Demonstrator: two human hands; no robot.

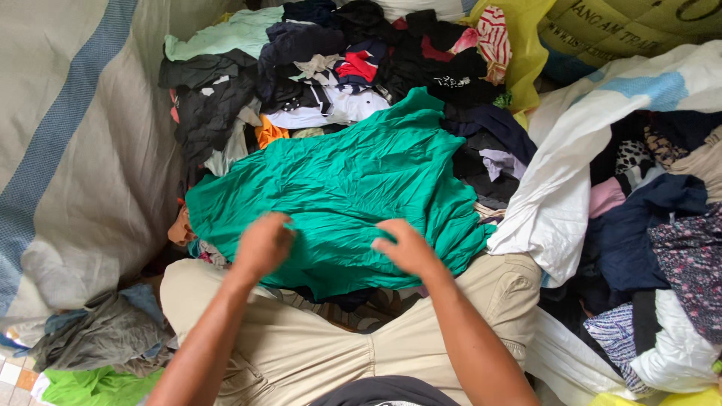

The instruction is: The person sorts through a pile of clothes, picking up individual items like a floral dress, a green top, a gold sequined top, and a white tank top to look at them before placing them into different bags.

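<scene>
a grey sack wall with a blue stripe [83, 150] fills the left side, and a heap of dark mixed clothes [338, 68] rises ahead, with a white sack of more clothing [556, 203] to the right. spread over the heap's near edge and reaching the person's knees in beige trousers [301, 346] lies a wrinkled green garment [353, 188]. the left hand [262, 245] bunches its near hem in curled fingers, while the right hand [406, 246] rests half-curled on the cloth just beside it, grip unclear
</scene>
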